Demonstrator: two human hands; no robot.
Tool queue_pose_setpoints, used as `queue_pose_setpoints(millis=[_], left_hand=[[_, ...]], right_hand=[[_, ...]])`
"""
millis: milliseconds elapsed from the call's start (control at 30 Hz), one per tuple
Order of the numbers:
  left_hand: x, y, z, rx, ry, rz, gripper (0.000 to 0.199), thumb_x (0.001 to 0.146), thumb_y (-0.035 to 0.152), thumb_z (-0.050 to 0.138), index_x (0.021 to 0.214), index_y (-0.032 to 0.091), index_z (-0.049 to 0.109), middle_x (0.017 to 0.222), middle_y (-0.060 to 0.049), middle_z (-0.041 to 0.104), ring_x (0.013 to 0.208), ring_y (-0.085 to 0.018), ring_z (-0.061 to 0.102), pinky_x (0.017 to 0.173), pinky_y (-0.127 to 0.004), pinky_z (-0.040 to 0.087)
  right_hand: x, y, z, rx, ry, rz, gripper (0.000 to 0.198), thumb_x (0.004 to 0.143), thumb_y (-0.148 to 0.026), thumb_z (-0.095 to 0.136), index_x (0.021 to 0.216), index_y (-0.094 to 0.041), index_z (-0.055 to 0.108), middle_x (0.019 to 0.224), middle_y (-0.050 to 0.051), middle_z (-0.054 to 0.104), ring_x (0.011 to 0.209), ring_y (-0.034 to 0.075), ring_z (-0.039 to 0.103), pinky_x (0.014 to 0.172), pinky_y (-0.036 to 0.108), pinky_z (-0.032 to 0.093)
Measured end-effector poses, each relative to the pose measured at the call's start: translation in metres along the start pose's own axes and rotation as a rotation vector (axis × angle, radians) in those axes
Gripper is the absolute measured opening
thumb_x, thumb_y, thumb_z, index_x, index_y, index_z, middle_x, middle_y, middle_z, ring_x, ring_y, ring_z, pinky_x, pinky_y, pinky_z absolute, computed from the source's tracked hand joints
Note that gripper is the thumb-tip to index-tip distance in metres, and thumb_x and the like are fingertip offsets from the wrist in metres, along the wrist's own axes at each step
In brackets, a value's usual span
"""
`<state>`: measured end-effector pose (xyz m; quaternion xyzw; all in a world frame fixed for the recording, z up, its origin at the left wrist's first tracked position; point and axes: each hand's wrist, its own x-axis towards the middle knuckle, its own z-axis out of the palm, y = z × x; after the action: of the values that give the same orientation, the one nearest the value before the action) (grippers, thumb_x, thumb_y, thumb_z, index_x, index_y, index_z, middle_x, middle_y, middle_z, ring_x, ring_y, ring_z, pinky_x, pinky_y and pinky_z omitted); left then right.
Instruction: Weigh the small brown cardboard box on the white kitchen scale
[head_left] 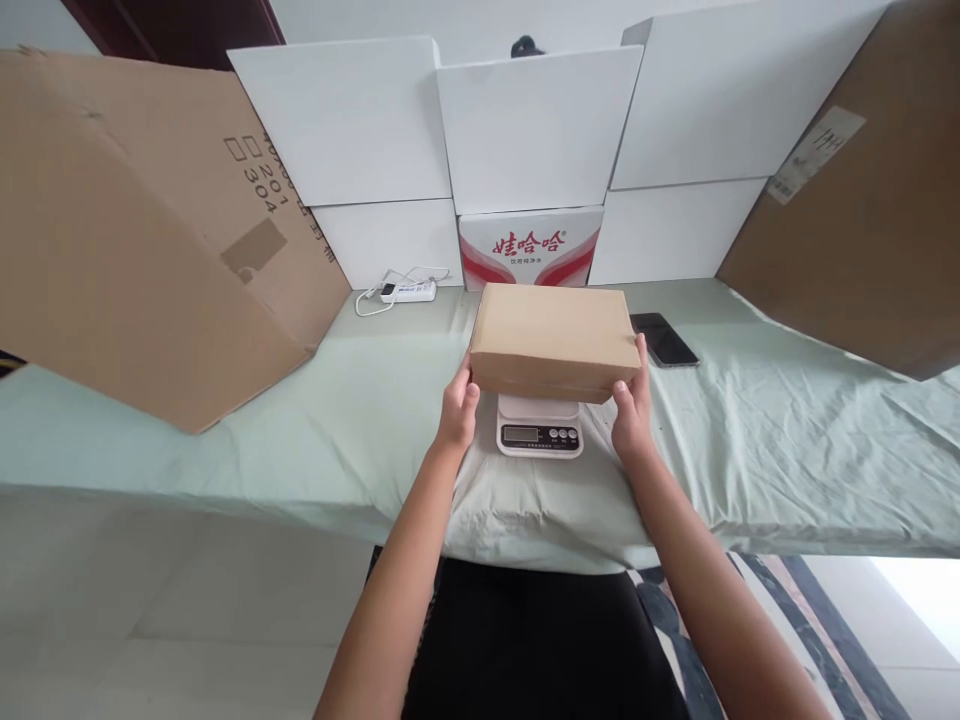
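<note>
A flat brown cardboard box (553,338) rests on or just above a small white kitchen scale (540,430), whose display and buttons show below the box's front edge. My left hand (457,405) grips the box's front left corner. My right hand (632,400) grips its front right corner, thumb along the side. The scale's platform is hidden under the box.
The table carries a pale green cloth (750,440). A black phone (664,340) lies right of the box. A white power strip (405,291) sits at the back left. White boxes (536,130), a red-printed carton (531,248) and large brown cardboard sheets (135,250) wall the back and sides.
</note>
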<state>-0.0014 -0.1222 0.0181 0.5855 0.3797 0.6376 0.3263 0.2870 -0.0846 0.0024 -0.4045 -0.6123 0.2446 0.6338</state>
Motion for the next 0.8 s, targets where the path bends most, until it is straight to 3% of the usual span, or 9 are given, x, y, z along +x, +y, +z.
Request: queue_pose_setpoints(millis=[167, 367, 633, 800], left_hand=[[0.004, -0.005, -0.001, 0.007, 0.021, -0.012, 0.1, 0.098, 0.095, 0.054, 0.167, 0.023, 0.064, 0.179, -0.018, 0.06, 0.174, -0.042, 0.05, 0.147, -0.055, 0.039], [-0.009, -0.002, -0.002, 0.026, 0.09, 0.039, 0.095, 0.101, 0.092, 0.052, 0.161, 0.02, 0.069, 0.168, -0.019, 0.07, 0.164, -0.042, 0.061, 0.138, -0.054, 0.051], [-0.016, 0.001, 0.001, 0.066, 0.136, -0.046, 0.092, 0.1, 0.09, 0.055, 0.156, 0.02, 0.072, 0.158, -0.021, 0.077, 0.154, -0.042, 0.07, 0.126, -0.055, 0.059], [-0.013, -0.005, -0.001, 0.012, 0.257, -0.062, 0.095, 0.097, 0.093, 0.058, 0.156, 0.019, 0.073, 0.162, -0.022, 0.074, 0.159, -0.042, 0.067, 0.132, -0.054, 0.056]], right_hand=[[0.003, 0.003, 0.0, -0.029, -0.013, -0.029, 0.095, 0.102, -0.083, 0.061, 0.18, -0.032, 0.045, 0.189, 0.01, 0.045, 0.182, 0.041, 0.031, 0.152, 0.067, 0.018], [0.001, 0.0, -0.003, -0.052, -0.003, -0.1, 0.09, 0.105, -0.082, 0.058, 0.179, -0.032, 0.046, 0.183, 0.013, 0.051, 0.175, 0.043, 0.042, 0.148, 0.07, 0.028], [0.003, 0.0, -0.001, -0.087, -0.019, -0.038, 0.086, 0.107, -0.082, 0.052, 0.177, -0.03, 0.05, 0.184, 0.013, 0.053, 0.172, 0.041, 0.048, 0.145, 0.068, 0.036], [0.005, 0.002, -0.001, -0.089, -0.017, -0.051, 0.084, 0.108, -0.081, 0.052, 0.175, -0.032, 0.053, 0.181, 0.013, 0.055, 0.169, 0.041, 0.052, 0.141, 0.068, 0.043]])
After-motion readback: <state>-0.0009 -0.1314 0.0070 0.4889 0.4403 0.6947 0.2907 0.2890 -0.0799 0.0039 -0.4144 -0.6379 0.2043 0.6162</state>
